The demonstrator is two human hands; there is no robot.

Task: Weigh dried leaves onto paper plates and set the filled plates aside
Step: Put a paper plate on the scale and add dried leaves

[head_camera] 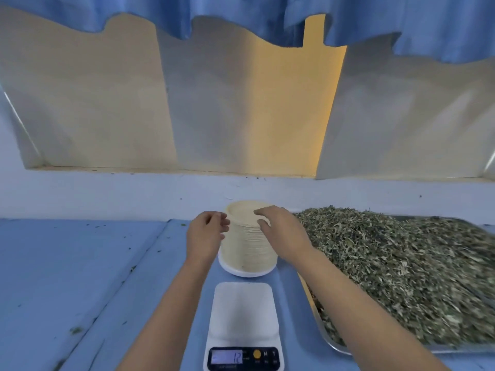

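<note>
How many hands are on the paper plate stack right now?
2. The left hand touches the stack at its upper left side; the right hand pinches its top right edge.

A blue counter (80, 263) carries a white scale (243, 317) at the near edge. Just behind the scale, a plate stack (247, 250) stands upright on a white disc (247, 273). To the right lies a metal tray (417, 217) heaped with leaves (401, 263). Leaf crumbs (76, 330) dot the bare left side.
</note>
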